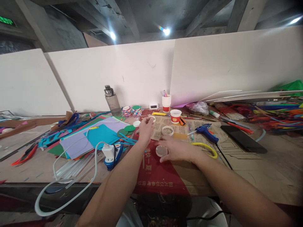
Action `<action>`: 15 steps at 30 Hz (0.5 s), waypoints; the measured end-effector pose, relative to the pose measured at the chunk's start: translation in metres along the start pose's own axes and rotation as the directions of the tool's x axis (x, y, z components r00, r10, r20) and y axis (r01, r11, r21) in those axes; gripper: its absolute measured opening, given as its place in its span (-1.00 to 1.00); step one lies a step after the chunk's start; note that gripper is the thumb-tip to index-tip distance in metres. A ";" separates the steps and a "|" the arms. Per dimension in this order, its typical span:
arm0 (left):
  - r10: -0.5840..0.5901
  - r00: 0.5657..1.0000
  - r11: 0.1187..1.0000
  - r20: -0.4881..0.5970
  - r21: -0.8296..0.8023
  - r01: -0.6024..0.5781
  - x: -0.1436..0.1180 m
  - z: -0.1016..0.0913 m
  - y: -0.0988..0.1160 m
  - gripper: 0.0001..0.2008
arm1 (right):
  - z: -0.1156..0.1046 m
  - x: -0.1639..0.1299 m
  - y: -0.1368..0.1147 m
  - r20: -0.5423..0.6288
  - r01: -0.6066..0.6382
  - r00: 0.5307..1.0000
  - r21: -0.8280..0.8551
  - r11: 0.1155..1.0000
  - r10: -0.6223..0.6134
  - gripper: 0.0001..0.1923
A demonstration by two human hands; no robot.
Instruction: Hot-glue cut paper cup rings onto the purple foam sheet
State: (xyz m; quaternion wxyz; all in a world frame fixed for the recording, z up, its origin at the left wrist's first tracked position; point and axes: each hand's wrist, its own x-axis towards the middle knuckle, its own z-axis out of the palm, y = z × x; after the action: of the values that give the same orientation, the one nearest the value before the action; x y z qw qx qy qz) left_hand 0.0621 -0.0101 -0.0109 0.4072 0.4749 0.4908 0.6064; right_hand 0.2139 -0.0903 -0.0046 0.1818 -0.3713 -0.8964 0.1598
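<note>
Round disc (161,151) lies on the red paper (156,176), pinched at its edge by the right hand (176,149). Left hand (146,126) reaches further out, fingertips closed on a small white ring (152,118). Another ring (167,130) sits loose between them, unjoined; assembly appears early.

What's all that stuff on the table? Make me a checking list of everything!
Surface: wooden table with newspaper and a red sheet.
Job's things: round lid under right hand; small white ring at left hand fingertips; tape ring between them.
Clutter: coloured paper, glue gun, paper cup, bottle, phone, pipe cleaners.
Hands: left hand pinching the ring; right hand resting on the lid.
Cables: white cable looping off the table's edge.
Surroundings: white boards behind, ceiling lights.
</note>
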 end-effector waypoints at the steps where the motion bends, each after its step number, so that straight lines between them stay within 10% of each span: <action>1: 0.002 1.000 1.000 0.007 -0.002 -0.002 0.000 0.001 0.000 -0.80 | 0.001 -0.001 0.000 0.030 0.010 1.000 -0.034 0.999 -0.009 -0.55; 9: 0.017 0.998 1.000 0.066 -0.023 -0.016 -0.003 0.003 0.002 -0.84 | -0.007 0.007 0.008 -0.109 -0.099 0.987 0.192 0.976 0.121 -0.75; 15: 0.010 0.996 1.000 0.091 0.008 -0.011 -0.001 0.003 -0.006 -0.81 | -0.016 0.013 0.042 -0.470 -0.331 0.759 0.316 0.889 0.450 -0.66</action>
State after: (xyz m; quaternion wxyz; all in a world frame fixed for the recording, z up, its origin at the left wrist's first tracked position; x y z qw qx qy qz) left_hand 0.0658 -0.0089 -0.0162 0.4241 0.5063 0.4717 0.5842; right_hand 0.2382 -0.0507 -0.0052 0.4235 -0.5586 -0.6899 0.1806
